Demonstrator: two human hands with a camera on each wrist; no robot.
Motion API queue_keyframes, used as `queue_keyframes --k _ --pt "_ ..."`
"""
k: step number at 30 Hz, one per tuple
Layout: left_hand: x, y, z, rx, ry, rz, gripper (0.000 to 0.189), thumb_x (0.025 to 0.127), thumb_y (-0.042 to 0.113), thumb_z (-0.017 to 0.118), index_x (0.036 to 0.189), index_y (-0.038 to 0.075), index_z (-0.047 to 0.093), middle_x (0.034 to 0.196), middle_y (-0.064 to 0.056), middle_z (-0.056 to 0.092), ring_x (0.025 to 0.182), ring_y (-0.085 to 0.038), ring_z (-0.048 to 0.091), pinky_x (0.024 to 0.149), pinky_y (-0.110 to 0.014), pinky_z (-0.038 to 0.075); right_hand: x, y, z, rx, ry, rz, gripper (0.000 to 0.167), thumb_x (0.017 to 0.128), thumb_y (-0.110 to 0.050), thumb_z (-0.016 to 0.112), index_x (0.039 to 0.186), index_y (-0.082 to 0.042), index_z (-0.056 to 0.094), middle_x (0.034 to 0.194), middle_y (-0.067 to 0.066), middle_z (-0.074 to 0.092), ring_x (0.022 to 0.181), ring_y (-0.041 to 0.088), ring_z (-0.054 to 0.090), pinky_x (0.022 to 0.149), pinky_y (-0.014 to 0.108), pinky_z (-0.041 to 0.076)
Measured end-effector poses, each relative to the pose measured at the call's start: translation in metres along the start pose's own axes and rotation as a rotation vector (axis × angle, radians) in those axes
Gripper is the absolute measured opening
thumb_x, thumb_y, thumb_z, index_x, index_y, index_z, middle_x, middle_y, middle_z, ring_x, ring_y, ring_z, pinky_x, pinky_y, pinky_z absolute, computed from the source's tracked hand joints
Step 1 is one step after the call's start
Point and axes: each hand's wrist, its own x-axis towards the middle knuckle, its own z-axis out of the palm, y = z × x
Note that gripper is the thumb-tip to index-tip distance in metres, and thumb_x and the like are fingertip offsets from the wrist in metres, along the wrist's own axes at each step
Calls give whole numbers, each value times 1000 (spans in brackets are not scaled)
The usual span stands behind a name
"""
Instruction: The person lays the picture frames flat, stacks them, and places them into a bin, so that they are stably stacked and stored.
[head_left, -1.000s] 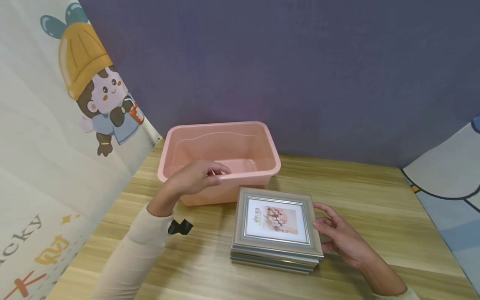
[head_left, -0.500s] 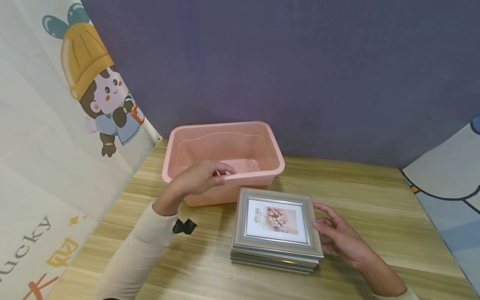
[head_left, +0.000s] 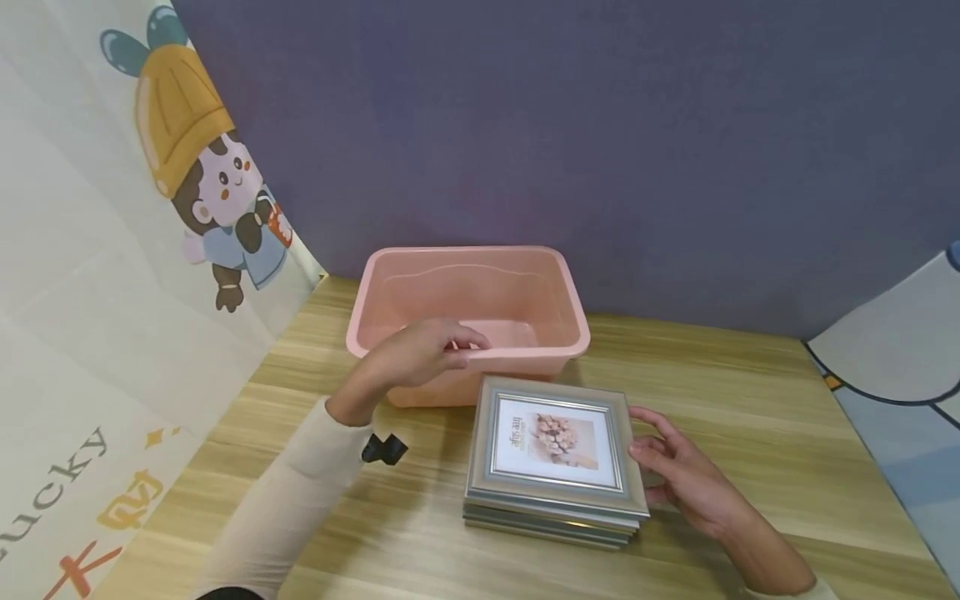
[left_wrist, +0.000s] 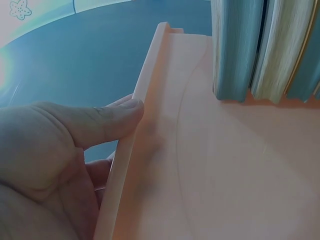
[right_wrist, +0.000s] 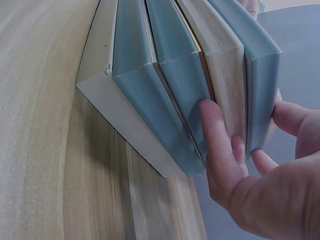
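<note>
My left hand (head_left: 420, 354) grips the near rim of a pink plastic bin (head_left: 468, 258), thumb on one side of the rim and fingers on the other, as the left wrist view also shows. In front of the bin lies a stack of picture frames (head_left: 487, 467), silver-beige and blue-grey, the top one holding a flower print (head_left: 564, 442). At the stack's right side my right hand (head_left: 686, 479) touches the frame edges. In the right wrist view its fingers (right_wrist: 215, 135) lie against the sides of several frames.
The wood-grain table (head_left: 750, 425) carries the bin and the stack. A dark blue-grey wall panel (head_left: 600, 150) rises behind. Cartoon-printed cloth (head_left: 67, 275) hangs at the left. A small black piece (head_left: 385, 450) shows beside the left cuff.
The pink bin has slid to the right along with my left hand, which keeps its grip on the rim. The frame stack and right hand stay almost where they were.
</note>
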Motion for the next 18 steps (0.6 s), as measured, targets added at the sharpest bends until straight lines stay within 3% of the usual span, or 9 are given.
queue_keyframes --k 18 --pt "41 17 9 -4 -41 -12 27 101 18 63 127 20 72 126 0 72 120 -17 64 106 -39 51 11 -10 -20 0 -47 -19 46 107 -18 53 143 -41 37 111 -2 61 96 16 70 75 48 63"
